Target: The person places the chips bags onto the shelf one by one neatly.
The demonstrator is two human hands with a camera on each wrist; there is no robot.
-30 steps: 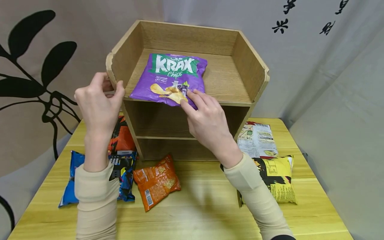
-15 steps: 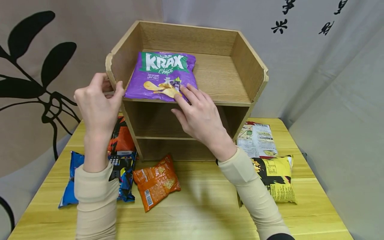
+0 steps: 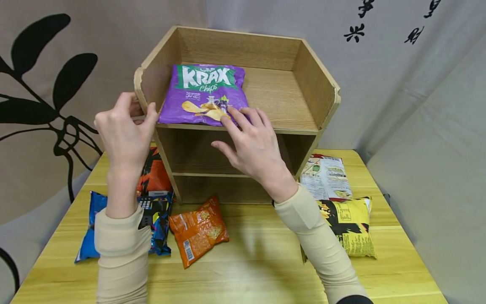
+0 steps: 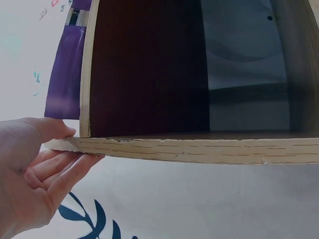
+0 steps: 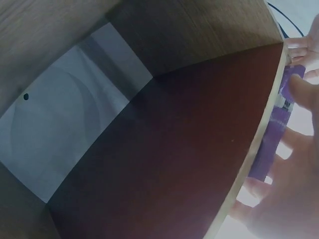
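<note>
A purple bag of KRAX chips (image 3: 205, 95) lies face up on the top level of a wooden shelf unit (image 3: 284, 97), close to its left side wall. My right hand (image 3: 254, 143) reaches in from the front, its extended fingertips resting on the bag's lower right corner and the thumb held away. On the left, my left hand (image 3: 125, 126) grips the front edge of the side wall. The left wrist view shows thumb and fingers on either side of that side panel (image 4: 199, 151). Part of the purple bag (image 5: 269, 142) overhangs the shelf edge in the right wrist view.
An orange snack bag (image 3: 199, 230) lies on the table (image 3: 258, 274) before the unit. Blue (image 3: 159, 223) and red (image 3: 155, 171) bags lie left of it. To the right are a yellow bag (image 3: 349, 228) and a white-backed packet (image 3: 326, 177).
My right hand has slid the chip bag left and slightly back along the top level, and its thumb has come away from the bag. The left hand has stayed in place.
</note>
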